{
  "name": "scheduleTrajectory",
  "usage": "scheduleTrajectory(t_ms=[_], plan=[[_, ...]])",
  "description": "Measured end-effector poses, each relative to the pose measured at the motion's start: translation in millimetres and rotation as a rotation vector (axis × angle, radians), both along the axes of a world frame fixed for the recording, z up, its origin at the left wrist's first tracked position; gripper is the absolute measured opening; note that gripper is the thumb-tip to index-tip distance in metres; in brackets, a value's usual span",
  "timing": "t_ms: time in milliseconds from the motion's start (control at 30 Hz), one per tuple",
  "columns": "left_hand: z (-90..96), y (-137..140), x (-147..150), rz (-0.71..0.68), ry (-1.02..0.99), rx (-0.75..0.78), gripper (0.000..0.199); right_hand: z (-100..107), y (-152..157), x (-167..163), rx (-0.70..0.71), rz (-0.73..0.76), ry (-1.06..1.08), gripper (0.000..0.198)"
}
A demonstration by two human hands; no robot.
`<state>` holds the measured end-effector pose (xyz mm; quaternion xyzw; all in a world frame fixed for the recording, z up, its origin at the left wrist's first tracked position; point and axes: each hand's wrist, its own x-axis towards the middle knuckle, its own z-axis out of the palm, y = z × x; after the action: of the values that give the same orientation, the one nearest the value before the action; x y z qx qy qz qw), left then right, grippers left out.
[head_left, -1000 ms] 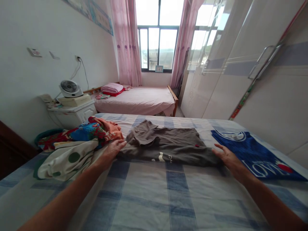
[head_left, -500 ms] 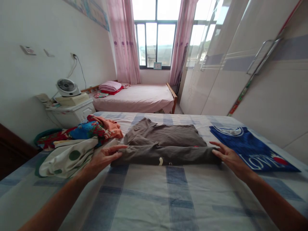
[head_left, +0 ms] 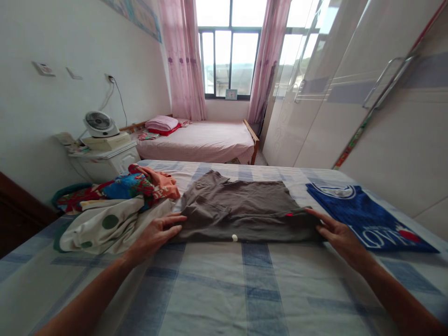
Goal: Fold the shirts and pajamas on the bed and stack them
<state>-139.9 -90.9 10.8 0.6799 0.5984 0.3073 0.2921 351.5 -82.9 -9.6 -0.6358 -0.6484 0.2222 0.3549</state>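
Note:
A dark grey-brown shirt (head_left: 255,200) lies across the bed in front of me, its near part folded over into a long straight edge. Small pale and red print marks show on it. My left hand (head_left: 163,233) grips the near left corner between thumb and fingers. At the opposite end, my right hand (head_left: 331,228) has the near right corner between its thumb and fingers. Right of that hand lies a folded blue shirt (head_left: 367,214) with white "LOVE" lettering. Beside my left hand is a heap of clothes, including a white garment with green dots (head_left: 105,226).
The bed wears a blue and white checked sheet (head_left: 210,294). An orange garment (head_left: 166,184) tops the heap. Farther off are a pink-covered bed (head_left: 210,140), a small fan (head_left: 101,123) on a white cabinet (head_left: 115,158), and a tall glossy wardrobe (head_left: 325,112) at right.
The shirt's near strip, rolled up and raised before, now lies flatter, showing more of the red mark. Both hands stay at its two ends. The view has shifted slightly.

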Motion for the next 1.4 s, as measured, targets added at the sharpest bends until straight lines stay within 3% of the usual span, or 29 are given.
scheduleTrajectory(t_ms=[100,233,333,467,533,600,733,800,1033,1400], plan=[[-3.9,0.1,-1.9,0.045,0.024,0.085,0.051,-0.8,-0.4,1.1,0.085,-0.037,-0.064,0.054],[-4.3,-1.2,-2.0,0.020,0.222,0.135,0.037,-2.6,2.0,4.8,0.069,-0.073,-0.270,0.046],[7.7,2.1,12.2,0.048,0.389,0.321,0.032,11.2,7.1,-6.2,0.176,-0.114,-0.372,0.045],[23.7,18.8,54.2,-0.212,0.481,0.453,0.031,37.1,25.0,-53.6,0.309,0.067,-0.459,0.043],[19.2,31.3,73.0,-0.360,0.500,0.466,0.031,35.5,36.5,-81.4,0.350,0.195,-0.529,0.045],[5.0,44.0,81.7,-0.418,0.539,0.470,0.032,20.3,47.0,-101.1,0.354,0.280,-0.624,0.047],[-29.7,60.8,70.3,-0.319,0.584,0.410,0.040,-21.5,61.7,-104.1,0.248,0.324,-0.744,0.048],[-39.4,64.4,61.1,-0.269,0.570,0.395,0.040,-32.4,65.7,-95.9,0.216,0.328,-0.752,0.049],[-39.8,72.4,52.4,0.084,0.515,0.384,0.034,-29.1,68.1,-88.1,0.234,0.344,-0.724,0.048],[-36.8,73.8,50.5,0.174,0.367,0.306,0.038,-28.5,68.6,-86.5,0.224,0.386,-0.685,0.046]])
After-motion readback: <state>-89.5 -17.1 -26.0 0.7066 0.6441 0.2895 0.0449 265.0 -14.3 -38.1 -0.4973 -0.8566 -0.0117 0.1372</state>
